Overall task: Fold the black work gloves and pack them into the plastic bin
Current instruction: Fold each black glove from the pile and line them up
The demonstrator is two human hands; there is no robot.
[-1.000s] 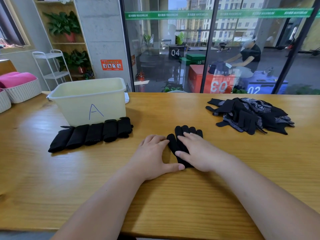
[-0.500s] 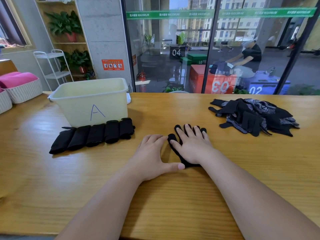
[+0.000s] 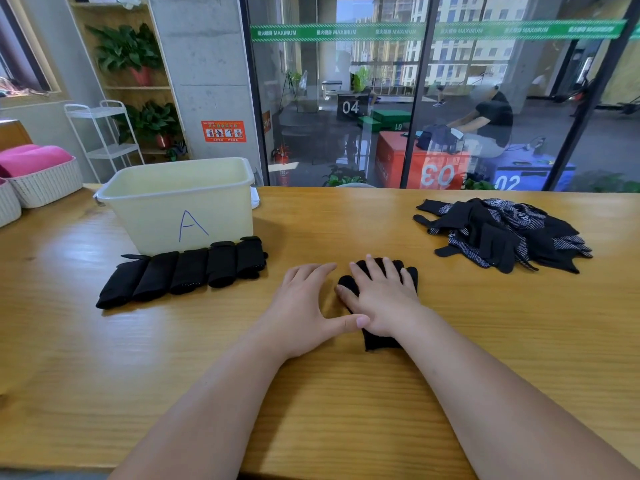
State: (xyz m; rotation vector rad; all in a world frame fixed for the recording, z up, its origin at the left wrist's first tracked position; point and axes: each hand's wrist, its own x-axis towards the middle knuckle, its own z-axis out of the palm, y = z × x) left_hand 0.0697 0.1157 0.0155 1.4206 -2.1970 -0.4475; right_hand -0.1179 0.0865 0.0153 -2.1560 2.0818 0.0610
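This looks like a gym. A big glass wall (image 3: pixel 329 98) has a green strip (image 3: pixel 433 30) near its top that says MAXIMUM again and again. Behind the glass wall stand big boxes with numbers: a black box (image 3: pixel 349 107) marked 04, a red box (image 3: pixel 391 159) marked 03 and a blue box (image 3: pixel 530 171) marked 02. A person (image 3: pixel 495 119) sits there too. On this side of the glass wall is a long wooden table (image 3: pixel 346 220).

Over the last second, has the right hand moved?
Yes. The right hand turned on the glove: its fingers, earlier lying across it toward the left hand, now point away toward the window.
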